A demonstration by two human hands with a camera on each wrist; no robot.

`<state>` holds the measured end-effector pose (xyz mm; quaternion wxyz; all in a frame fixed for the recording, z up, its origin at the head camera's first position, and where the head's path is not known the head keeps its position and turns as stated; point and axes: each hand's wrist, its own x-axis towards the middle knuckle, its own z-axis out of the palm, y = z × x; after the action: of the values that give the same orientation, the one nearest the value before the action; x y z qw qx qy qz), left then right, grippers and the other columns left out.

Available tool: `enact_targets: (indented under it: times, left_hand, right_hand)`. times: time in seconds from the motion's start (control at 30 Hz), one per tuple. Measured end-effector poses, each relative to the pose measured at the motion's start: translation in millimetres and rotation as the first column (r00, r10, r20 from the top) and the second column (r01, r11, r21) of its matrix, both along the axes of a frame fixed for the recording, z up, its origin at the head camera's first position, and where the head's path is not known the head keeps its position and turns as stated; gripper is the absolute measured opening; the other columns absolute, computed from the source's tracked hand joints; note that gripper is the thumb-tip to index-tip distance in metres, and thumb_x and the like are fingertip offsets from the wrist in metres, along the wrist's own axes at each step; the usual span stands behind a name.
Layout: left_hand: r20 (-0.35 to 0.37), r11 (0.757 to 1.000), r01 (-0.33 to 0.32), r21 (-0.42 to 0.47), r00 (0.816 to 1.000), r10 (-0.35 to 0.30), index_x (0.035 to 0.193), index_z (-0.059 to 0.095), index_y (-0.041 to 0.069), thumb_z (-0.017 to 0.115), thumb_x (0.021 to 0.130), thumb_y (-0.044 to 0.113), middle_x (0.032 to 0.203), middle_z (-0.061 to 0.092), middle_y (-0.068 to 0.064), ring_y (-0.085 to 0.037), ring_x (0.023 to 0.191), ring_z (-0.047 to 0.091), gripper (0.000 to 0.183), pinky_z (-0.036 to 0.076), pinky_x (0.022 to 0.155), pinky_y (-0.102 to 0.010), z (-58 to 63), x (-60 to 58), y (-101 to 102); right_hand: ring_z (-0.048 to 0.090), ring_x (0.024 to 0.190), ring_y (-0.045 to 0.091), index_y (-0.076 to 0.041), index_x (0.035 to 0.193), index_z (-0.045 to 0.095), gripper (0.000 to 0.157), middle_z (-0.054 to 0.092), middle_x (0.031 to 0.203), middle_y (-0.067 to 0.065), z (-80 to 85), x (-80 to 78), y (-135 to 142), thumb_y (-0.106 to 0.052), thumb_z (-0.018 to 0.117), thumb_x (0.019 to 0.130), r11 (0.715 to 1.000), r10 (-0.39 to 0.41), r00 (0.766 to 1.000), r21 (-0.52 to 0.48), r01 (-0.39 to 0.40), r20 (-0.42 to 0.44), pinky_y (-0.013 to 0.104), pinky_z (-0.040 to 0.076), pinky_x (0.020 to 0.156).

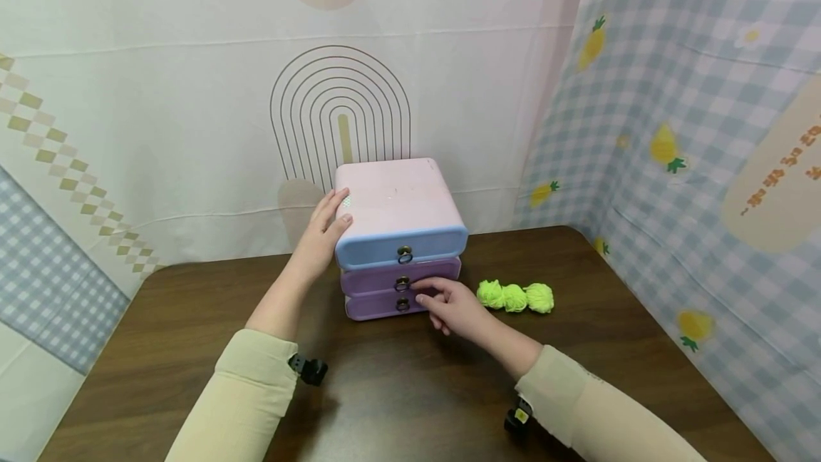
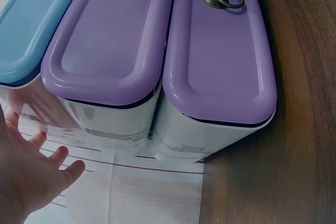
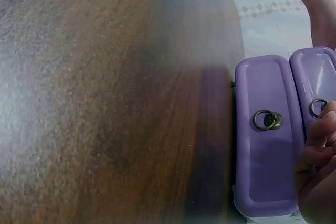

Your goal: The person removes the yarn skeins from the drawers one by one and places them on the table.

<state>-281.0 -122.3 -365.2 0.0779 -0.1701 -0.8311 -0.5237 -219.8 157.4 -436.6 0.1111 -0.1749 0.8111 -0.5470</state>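
Observation:
Three stacked drawer boxes stand against the wall: a pink-topped box with a blue drawer point(image 1: 372, 252) on top, then a purple middle drawer point(image 1: 368, 281) and a purple bottom drawer point(image 1: 372, 306). Each front carries a bronze ring pull, and all fronts sit flush. My left hand point(image 1: 318, 237) rests on the left side of the top box, fingers spread along its upper edge. At the middle drawer, my right hand point(image 1: 457, 307) has its index fingertip right by the ring pull point(image 1: 402, 284), thumb a little below and apart. The right wrist view shows those fingers point(image 3: 318, 145) beside the same ring.
Right of the boxes, a bright yellow-green bundle of yarn point(image 1: 514, 296) lies on the dark wooden table point(image 1: 410, 391). A white patterned cloth point(image 1: 192, 127) hangs behind, and a blue checked cloth point(image 1: 693, 91) closes off the right side.

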Motion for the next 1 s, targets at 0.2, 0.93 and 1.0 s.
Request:
enact_targets:
  times: [0.2, 0.93, 1.0]
  left_hand:
    - [0.004, 1.0, 0.007, 0.006, 1.0, -0.007, 0.156, 0.033, 0.026, 0.047, 0.102, 0.041, 0.165, 0.011, -0.007, -0.033, 0.15, 0.008, 0.058, 0.011, 0.115, -0.063, 0.0, 0.1, -1]
    - [0.009, 1.0, -0.001, 0.003, 1.0, 0.001, 0.156, 0.033, 0.025, 0.048, 0.102, 0.039, 0.165, 0.01, -0.007, -0.033, 0.15, 0.008, 0.059, 0.011, 0.116, -0.061, -0.4, -0.4, -1]
    - [0.007, 1.0, -0.001, 0.004, 1.0, 0.001, 0.156, 0.033, 0.025, 0.048, 0.102, 0.04, 0.165, 0.011, -0.007, -0.033, 0.15, 0.009, 0.059, 0.012, 0.116, -0.061, -0.3, -0.3, -1]
  right_hand:
    - [0.048, 0.041, 0.014, -0.01, 0.127, 0.064, 0.03, 0.055, 0.054, 0.003, -2.1, -1.0, -2, -0.022, 0.06, 0.1, 1.0, -0.004, 1.0, 0.003, 0.004, -0.012, 0.038, 0.048, 0.042]
    - [0.045, 0.038, 0.008, 0.0, 0.133, 0.055, 0.037, 0.052, 0.053, 0.0, -5.6, 0.9, -27, -0.022, 0.053, 0.103, 0.989, 0.014, 0.98, -0.149, 0.016, 0.197, 0.026, 0.036, 0.042]
    - [0.045, 0.038, 0.008, 0.0, 0.134, 0.055, 0.038, 0.051, 0.054, 0.001, -5.9, 1.1, -29, -0.023, 0.052, 0.104, 0.987, 0.01, 0.978, -0.161, 0.024, 0.206, 0.026, 0.036, 0.041]
